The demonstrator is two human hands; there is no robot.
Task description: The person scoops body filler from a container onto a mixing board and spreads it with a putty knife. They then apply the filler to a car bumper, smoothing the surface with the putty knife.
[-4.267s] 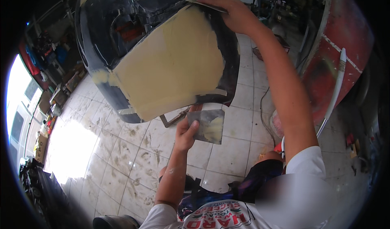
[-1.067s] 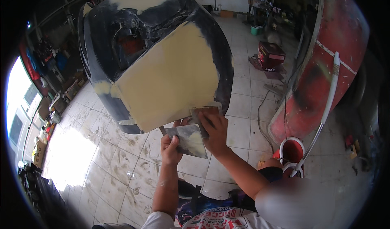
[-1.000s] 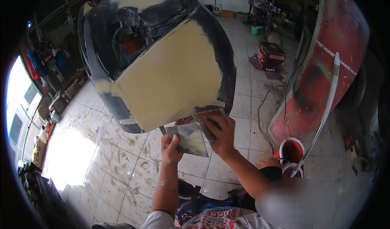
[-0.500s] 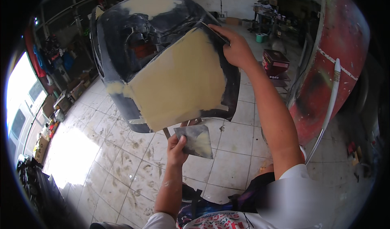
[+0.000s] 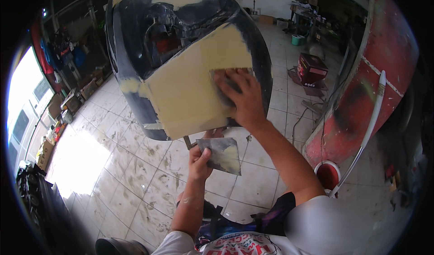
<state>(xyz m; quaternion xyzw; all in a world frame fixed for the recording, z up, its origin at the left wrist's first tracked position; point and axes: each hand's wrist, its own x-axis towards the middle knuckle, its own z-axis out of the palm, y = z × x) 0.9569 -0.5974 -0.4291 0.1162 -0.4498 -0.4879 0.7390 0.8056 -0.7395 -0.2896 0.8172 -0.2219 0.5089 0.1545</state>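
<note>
A dark car bumper (image 5: 131, 47) with a broad coat of pale yellow body filler (image 5: 181, 90) stands in front of me. My right hand (image 5: 242, 94) presses a dark, flat putty spreader (image 5: 224, 96) against the right part of that coat. Its fingers lie over the blade and hide most of it. Lower down, my left hand (image 5: 199, 163) grips a thin grey plate (image 5: 221, 156) by its left edge, thumb on top. Yellow filler is smeared on the plate's right side. The plate is just below the bumper's lower edge.
A red painted body part (image 5: 348, 96) stands at the right with a pale hose (image 5: 374, 105) along it. Near its foot is a red bucket (image 5: 327, 176). Behind are a dark red box (image 5: 313, 69) and a green tub (image 5: 298, 40). Tiles (image 5: 135, 164) cover the floor.
My right hand has come down and left from the bumper's upper right edge onto the filler, the spreader now laid flatter. My left hand and plate have barely moved. The view has shifted slightly.
</note>
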